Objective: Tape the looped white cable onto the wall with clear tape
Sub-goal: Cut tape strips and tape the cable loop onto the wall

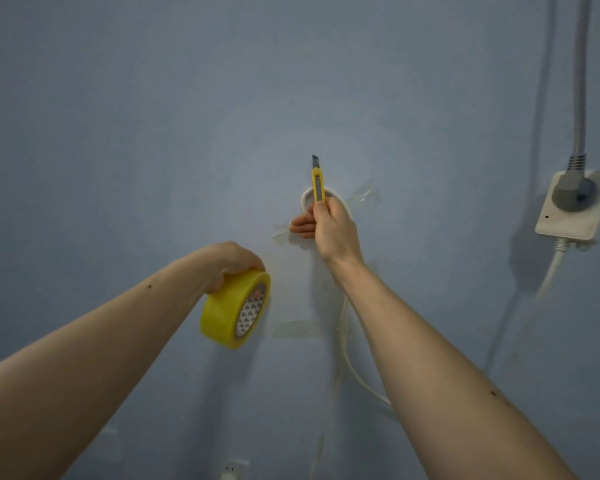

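Note:
The white cable (305,199) makes a loop on the blue wall (153,133), mostly hidden behind my right hand (331,230). That hand grips a yellow utility knife (318,183) with the blade pointing up, while its fingertips press a clear tape strip (282,234) at the loop's left side. Another clear tape piece (366,197) holds the loop's upper right. My left hand (232,263) holds a yellow-looking roll of tape (235,308) against the wall, lower left of the loop. Below my right wrist the cable (343,341) runs down under more tape (297,329).
A white power adapter block (572,211) with a grey plug (573,194) hangs on the wall at right, its grey cord (580,81) running up and a white lead (549,271) running down. A small white plug (230,474) shows at the bottom edge.

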